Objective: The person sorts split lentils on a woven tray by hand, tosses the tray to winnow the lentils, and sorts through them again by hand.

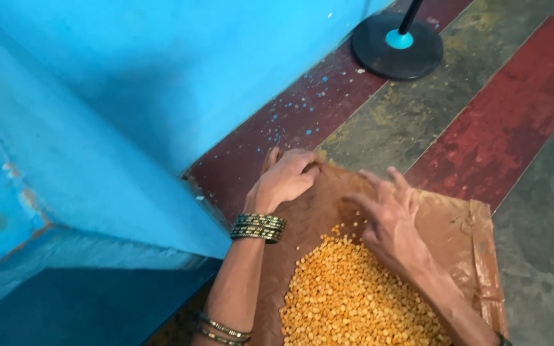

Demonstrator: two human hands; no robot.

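Two hands work over a brown cardboard sheet (463, 237) on the floor. Yellow split lentils (354, 295) lie heaped on it. Left hand (283, 179) curls on the far edge; right hand (389, 221) lies spread flat. Sweep slowly so nothing rolls off.

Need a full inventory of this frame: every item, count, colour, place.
split lentils: one heap, yellow-orange, on the cardboard, bottom centre
cardboard sheet: one, brown, flat on the floor, taped along its right edge
floor: painted in red and grey stripes, flecked with blue
wall: blue, left and top, with a ledge lower left
stand base: one, black round disc with a teal hub and dark pole, top right
bangles: dark stack at the left wrist, more on the forearm
left hand: curled on the cardboard's far edge
right hand: fingers spread, at the top of the heap
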